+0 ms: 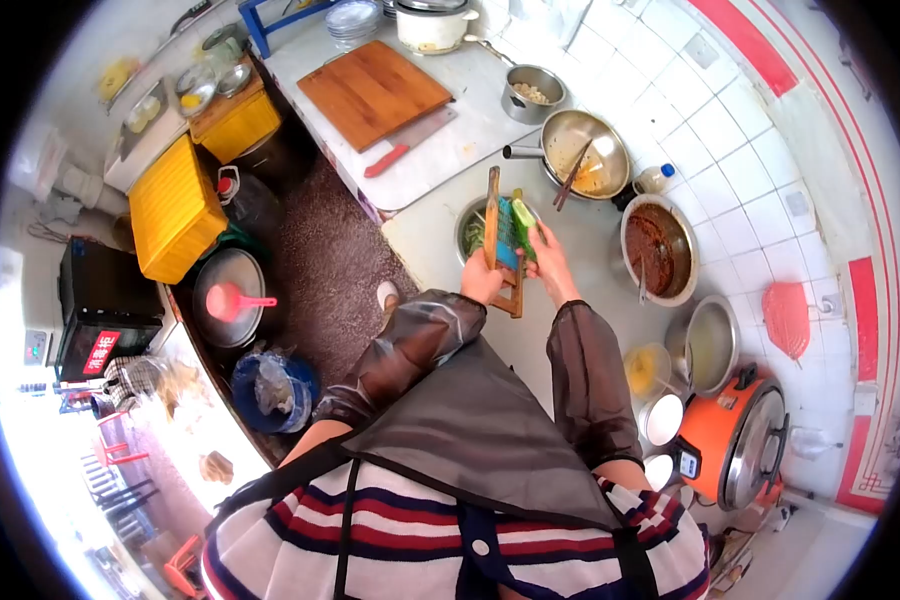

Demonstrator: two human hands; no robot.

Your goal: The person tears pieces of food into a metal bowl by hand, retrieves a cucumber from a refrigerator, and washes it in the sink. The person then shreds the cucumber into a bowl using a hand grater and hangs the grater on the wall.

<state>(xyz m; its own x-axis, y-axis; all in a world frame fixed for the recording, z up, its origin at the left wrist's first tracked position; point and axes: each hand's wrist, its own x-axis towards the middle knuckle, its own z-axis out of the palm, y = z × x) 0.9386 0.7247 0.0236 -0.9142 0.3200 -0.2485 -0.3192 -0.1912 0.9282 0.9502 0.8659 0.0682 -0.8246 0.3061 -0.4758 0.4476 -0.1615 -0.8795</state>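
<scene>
One grater [491, 225] clasped in left fingers [481, 272], one green vegetable [522, 215] pinched by right fingers [543, 252], jutting past tips

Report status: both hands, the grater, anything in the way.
Left hand gripping wooden-framed grater. Right hand holding green vegetable at its face. Metal bowl beneath, green shreds inside. Frying pan nearby, seemingly not in the way.

White pot [432, 32] cut off by top edge, metal bowl [462, 237] partly hidden beneath the grater [491, 218]
</scene>
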